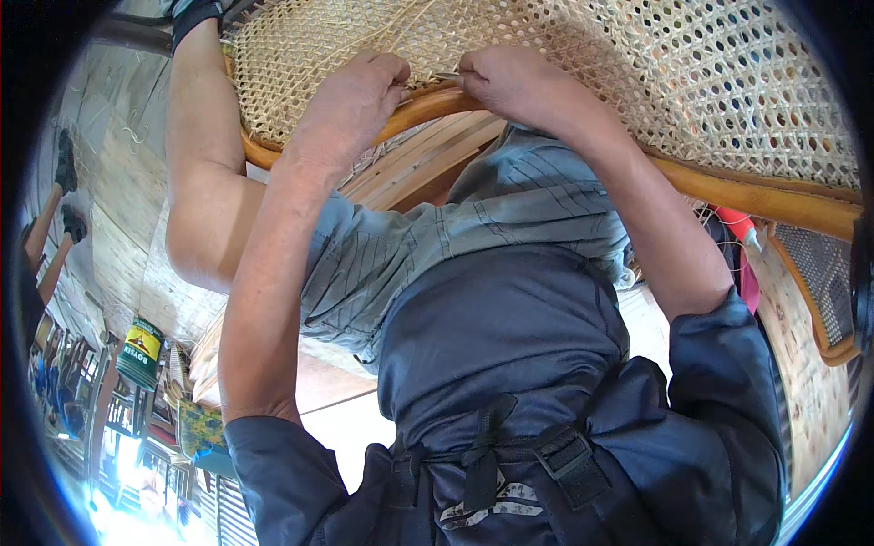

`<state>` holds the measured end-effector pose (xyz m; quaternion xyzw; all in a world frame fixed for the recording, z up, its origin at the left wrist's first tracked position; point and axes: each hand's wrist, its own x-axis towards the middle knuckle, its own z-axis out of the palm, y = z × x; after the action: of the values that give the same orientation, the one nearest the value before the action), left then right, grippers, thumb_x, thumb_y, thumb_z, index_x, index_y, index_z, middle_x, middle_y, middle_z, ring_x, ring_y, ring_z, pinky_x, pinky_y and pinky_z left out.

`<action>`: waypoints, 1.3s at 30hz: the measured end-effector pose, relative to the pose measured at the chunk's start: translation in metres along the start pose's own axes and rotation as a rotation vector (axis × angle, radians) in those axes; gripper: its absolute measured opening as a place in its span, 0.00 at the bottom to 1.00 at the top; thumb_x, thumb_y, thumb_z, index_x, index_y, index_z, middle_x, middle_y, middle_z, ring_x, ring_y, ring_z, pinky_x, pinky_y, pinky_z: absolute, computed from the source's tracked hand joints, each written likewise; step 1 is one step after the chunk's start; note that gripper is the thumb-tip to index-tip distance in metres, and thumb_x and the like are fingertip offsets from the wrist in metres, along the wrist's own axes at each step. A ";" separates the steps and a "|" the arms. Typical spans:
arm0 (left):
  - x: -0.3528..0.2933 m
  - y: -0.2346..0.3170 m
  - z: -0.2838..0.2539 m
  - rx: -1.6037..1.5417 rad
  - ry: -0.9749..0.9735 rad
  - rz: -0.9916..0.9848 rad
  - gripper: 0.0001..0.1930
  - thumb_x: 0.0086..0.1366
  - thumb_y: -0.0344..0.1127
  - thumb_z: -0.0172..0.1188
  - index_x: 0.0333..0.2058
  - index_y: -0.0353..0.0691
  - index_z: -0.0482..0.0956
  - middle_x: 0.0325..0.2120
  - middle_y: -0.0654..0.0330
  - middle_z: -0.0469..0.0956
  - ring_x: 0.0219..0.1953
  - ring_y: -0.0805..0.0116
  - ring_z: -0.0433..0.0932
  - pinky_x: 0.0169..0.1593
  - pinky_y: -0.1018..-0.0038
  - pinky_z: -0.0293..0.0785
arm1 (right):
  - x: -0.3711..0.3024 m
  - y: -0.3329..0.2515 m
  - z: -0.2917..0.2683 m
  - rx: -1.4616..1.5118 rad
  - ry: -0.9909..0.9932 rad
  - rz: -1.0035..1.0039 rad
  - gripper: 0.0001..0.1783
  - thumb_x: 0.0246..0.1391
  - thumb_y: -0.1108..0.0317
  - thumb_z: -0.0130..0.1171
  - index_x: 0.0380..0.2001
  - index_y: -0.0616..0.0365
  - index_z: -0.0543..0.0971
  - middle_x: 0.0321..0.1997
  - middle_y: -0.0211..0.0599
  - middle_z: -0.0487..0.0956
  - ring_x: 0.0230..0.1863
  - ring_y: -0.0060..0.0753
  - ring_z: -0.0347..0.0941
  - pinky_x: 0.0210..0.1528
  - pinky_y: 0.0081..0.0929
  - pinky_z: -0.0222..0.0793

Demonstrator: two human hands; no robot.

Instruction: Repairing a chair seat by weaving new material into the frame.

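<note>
A woven cane panel [314, 55] in a curved wooden frame [428, 109] lies across my lap at the top of the view. My left hand [355, 100] is at the frame's near edge, its fingers curled in a pinch against the weave. What they pinch is too small to make out. Just to the right, my right hand [519, 80] is closed around a thin, pointed metal tool [446, 75]. Only its tip shows, pointing toward my left fingers. Loose cane strands [410, 23] trail over the panel above both hands.
Wooden slats [419, 159] lie beneath the frame. A second cane-and-wood piece [815, 282] stands at the right, near a red object [733, 221]. A green can [139, 353] is on the left. Another person's legs [50, 223] show at the far left.
</note>
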<state>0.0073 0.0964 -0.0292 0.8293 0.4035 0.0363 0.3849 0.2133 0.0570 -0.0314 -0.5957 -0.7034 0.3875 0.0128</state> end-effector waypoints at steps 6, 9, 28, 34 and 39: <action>0.005 -0.010 0.000 -0.093 -0.071 -0.022 0.09 0.56 0.29 0.55 0.36 0.35 0.74 0.33 0.50 0.75 0.37 0.53 0.75 0.42 0.66 0.71 | 0.010 -0.028 -0.006 0.293 -0.418 0.364 0.16 0.56 0.62 0.46 0.24 0.63 0.76 0.12 0.32 0.69 0.09 0.25 0.65 0.12 0.28 0.61; 0.007 -0.007 -0.003 -0.127 -0.105 -0.061 0.09 0.56 0.27 0.54 0.36 0.35 0.74 0.33 0.50 0.75 0.37 0.54 0.76 0.42 0.66 0.71 | 0.016 -0.028 -0.002 0.409 -0.390 0.455 0.15 0.54 0.63 0.47 0.21 0.62 0.75 0.10 0.30 0.66 0.08 0.24 0.60 0.10 0.26 0.55; 0.017 -0.021 -0.004 -0.165 -0.188 -0.057 0.10 0.56 0.27 0.52 0.38 0.35 0.75 0.34 0.49 0.77 0.38 0.54 0.76 0.44 0.67 0.70 | 0.022 -0.066 -0.008 0.405 -0.356 0.674 0.14 0.51 0.66 0.51 0.15 0.59 0.71 0.10 0.25 0.62 0.09 0.19 0.55 0.09 0.21 0.46; 0.019 -0.017 -0.006 -0.143 -0.200 -0.047 0.10 0.56 0.26 0.52 0.38 0.34 0.75 0.34 0.48 0.77 0.39 0.53 0.76 0.44 0.66 0.70 | 0.017 -0.074 -0.009 0.431 -0.288 0.689 0.16 0.53 0.65 0.49 0.14 0.60 0.70 0.09 0.28 0.63 0.09 0.22 0.57 0.09 0.23 0.50; 0.020 -0.016 -0.005 -0.108 -0.242 -0.073 0.11 0.56 0.25 0.53 0.39 0.33 0.75 0.34 0.47 0.76 0.39 0.53 0.76 0.45 0.66 0.70 | 0.016 -0.058 0.016 0.101 -0.188 0.392 0.10 0.43 0.72 0.50 0.24 0.64 0.81 0.25 0.55 0.78 0.30 0.50 0.78 0.32 0.39 0.73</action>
<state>0.0081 0.1194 -0.0411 0.7904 0.3816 -0.0565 0.4759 0.1528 0.0621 -0.0172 -0.6809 -0.5518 0.4713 -0.0987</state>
